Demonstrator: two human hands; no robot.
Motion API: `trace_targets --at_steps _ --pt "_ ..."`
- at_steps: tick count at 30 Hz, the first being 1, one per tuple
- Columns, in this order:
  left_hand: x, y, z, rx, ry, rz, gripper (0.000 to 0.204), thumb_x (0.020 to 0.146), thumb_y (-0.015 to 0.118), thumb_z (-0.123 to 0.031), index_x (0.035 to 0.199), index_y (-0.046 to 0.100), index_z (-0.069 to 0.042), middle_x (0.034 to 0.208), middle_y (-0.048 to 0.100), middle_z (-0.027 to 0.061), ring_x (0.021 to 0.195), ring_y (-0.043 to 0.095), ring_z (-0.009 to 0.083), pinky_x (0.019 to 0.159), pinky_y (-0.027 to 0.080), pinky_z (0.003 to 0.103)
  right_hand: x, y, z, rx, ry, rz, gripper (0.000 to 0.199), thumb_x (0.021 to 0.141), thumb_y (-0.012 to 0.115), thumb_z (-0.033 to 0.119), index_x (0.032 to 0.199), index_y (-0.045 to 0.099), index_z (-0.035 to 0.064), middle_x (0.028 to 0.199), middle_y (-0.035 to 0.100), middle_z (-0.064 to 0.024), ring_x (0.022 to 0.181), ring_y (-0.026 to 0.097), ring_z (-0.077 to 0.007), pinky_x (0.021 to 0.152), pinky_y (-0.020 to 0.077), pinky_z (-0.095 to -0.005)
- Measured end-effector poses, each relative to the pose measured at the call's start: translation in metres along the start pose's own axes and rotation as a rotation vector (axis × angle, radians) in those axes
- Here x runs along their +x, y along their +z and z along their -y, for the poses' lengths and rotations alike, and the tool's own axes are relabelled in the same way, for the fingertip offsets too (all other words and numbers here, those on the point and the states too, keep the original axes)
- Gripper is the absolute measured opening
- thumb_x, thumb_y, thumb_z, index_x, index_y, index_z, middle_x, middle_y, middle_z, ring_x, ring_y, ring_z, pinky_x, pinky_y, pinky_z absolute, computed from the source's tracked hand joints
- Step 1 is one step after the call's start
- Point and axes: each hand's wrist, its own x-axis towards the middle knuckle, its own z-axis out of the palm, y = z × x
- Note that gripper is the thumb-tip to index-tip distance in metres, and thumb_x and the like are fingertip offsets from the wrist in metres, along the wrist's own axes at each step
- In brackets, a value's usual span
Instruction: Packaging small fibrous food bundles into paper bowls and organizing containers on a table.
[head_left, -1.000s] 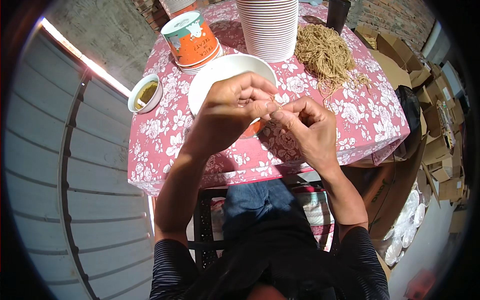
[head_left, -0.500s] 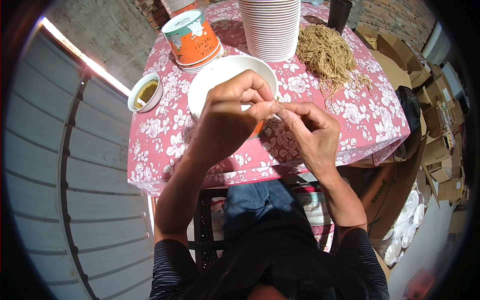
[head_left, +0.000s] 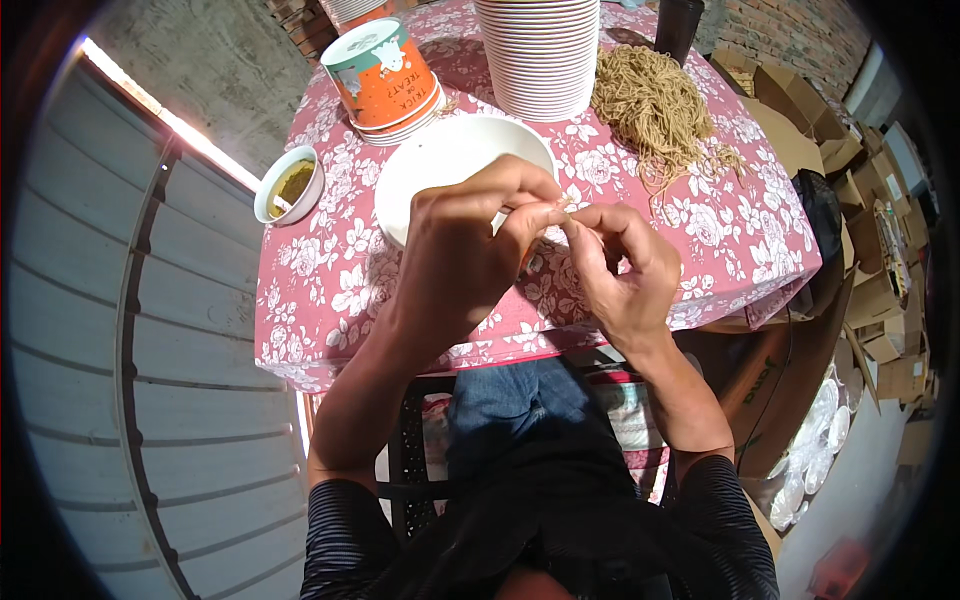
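We've got both hands, left (head_left: 470, 250) and right (head_left: 625, 275), pinched together on what's probably 1 thin tan noodle strand (head_left: 563, 205) over the round white ceramic bowl (head_left: 440, 165).

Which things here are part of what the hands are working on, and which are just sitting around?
In use:
left hand and right hand, fingertips pinched together on something small
white bowl under the hands
pile of noodles

Lying about:
stack of white bowls
orange paper cups
small sauce bowl
cardboard boxes
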Motion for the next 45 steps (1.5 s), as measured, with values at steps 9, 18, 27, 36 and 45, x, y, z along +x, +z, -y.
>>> trace_targets --at_steps 9,18,27,36,45 --pt "0.0 -0.002 0.009 0.122 0.227 0.004 0.005 0.091 0.069 -0.002 0.093 0.072 0.002 0.09 0.074 0.0136 0.078 0.073 0.0257 0.071 0.056 0.034 0.0 -0.008 0.001 0.573 0.516 0.187 0.01 0.097 0.069 0.001 0.105 0.068 -0.0042 0.074 0.058 0.0073 0.062 0.045 0.0015 0.054 0.0355 -0.0184" --pt "0.005 -0.006 0.006 0.304 0.187 0.125 0.009 0.091 0.071 -0.005 0.096 0.069 0.002 0.088 0.069 0.0134 0.08 0.068 0.0286 0.075 0.053 0.036 0.006 -0.011 -0.004 0.46 0.387 0.232 0.008 0.097 0.068 0.0 0.103 0.066 -0.0049 0.073 0.059 0.0054 0.064 0.049 -0.0002 0.055 0.0391 -0.0193" --pt "0.015 -0.022 0.021 -0.069 0.066 0.351 0.014 0.094 0.064 -0.011 0.097 0.068 0.002 0.092 0.068 0.0072 0.082 0.065 0.0162 0.075 0.053 0.03 0.008 -0.005 -0.004 0.454 0.334 0.148 0.007 0.094 0.068 -0.003 0.101 0.065 -0.0027 0.074 0.063 0.0018 0.065 0.055 -0.0019 0.057 0.043 -0.0203" --pt "0.019 -0.026 -0.001 -0.169 -0.375 0.368 0.02 0.099 0.065 -0.023 0.102 0.07 -0.005 0.083 0.068 -0.0002 0.06 0.058 0.0036 0.047 0.046 0.021 0.006 -0.008 -0.011 0.432 0.216 0.071 0.012 0.09 0.07 -0.007 0.101 0.069 -0.003 0.08 0.068 -0.0042 0.071 0.064 -0.0087 0.062 0.0492 -0.0243" --pt "0.019 -0.021 0.012 -0.16 -0.287 0.315 0.022 0.098 0.066 -0.023 0.103 0.072 -0.002 0.086 0.071 0.0034 0.071 0.064 0.0074 0.061 0.053 0.024 0.015 -0.014 -0.002 0.245 0.171 0.204 0.017 0.087 0.079 0.0 0.104 0.078 -0.0024 0.088 0.074 -0.0098 0.077 0.069 -0.0145 0.067 0.0527 -0.0261"
